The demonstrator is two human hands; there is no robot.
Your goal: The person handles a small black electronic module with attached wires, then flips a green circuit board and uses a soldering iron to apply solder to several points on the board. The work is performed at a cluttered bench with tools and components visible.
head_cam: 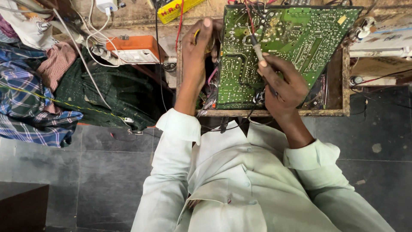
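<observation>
Both arms reach forward from pale, rolled-cuff sleeves toward a green circuit board (274, 47) that stands tilted, solder side up, in a shallow wooden tray (337, 86) at the far middle of the scene. The right hand (285, 86) lies over the board's near edge, wrist bent, its grip closed pen-fashion around a slim soldering iron (256, 48) whose tip touches the board near its upper left quarter. The left hand (198, 47) is raised just left of the board, fingers curled; its grip is closed on something small and yellow with a thin loop of wire, but the fingers hide most of it and I cannot tell what it is. The tray's inside is mostly covered by the board and the right hand; only tangled wires and dark parts show at its near left edge. The board's far edge is cut off by the frame. To the left, an orange and white box (135, 49) sits on the table among white cables, with a heap of checked cloth (30, 103) farther left, above grey floor tiles (107, 172).
</observation>
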